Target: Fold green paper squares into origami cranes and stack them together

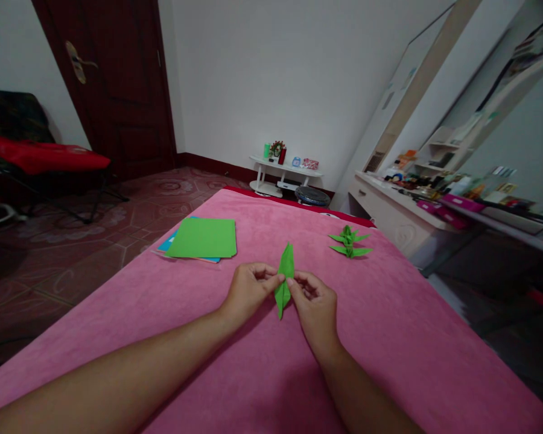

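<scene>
A narrow piece of folded green paper (286, 260), pointed at both ends, is held just above the pink cloth. My left hand (252, 288) pinches its left edge near the middle between thumb and fingers. On the opposite edge, my right hand (314, 301) pinches it the same way, the two thumbs almost meeting on the near face. To the left lies a stack of square paper sheets (203, 237), green on top with blue and white edges showing below. Over on the right rest folded green paper pieces (349, 241) with spiky points, set close together.
A pink cloth (235, 386) covers the surface under my hands. Beyond its far edge stands a low white shelf (266, 175) with small items. A cluttered dresser (389, 199) is at the right, and a red folding chair (45, 157) at the left.
</scene>
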Demonstrator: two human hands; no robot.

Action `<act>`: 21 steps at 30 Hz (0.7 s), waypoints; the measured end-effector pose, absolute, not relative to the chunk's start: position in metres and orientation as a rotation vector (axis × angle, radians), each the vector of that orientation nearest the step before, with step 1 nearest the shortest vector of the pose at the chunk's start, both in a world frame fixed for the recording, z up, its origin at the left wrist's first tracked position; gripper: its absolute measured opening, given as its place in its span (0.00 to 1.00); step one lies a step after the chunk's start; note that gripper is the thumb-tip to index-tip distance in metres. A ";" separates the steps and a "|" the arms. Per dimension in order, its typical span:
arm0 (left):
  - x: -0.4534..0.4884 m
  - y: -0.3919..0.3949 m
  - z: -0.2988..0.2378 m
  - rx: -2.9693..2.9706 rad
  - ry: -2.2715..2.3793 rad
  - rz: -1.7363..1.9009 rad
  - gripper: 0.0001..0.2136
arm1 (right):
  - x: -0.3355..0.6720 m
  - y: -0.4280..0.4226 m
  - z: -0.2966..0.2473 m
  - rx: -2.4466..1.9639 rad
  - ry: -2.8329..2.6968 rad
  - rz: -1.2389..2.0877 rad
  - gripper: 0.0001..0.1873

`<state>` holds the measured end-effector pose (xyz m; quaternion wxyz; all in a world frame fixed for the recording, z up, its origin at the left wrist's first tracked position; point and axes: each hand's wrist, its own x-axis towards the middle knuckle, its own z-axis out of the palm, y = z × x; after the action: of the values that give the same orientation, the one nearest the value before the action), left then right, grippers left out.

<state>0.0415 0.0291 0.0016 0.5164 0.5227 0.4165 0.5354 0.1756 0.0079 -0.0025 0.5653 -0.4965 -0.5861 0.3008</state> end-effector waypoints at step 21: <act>0.040 0.027 0.004 1.377 1.012 1.265 0.09 | 0.176 0.007 0.005 -1.167 -1.487 0.521 0.07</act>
<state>0.0398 0.0270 0.0039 0.4862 0.5659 0.4159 0.5200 0.1760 0.0070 0.0048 0.5566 -0.4943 -0.6301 0.2208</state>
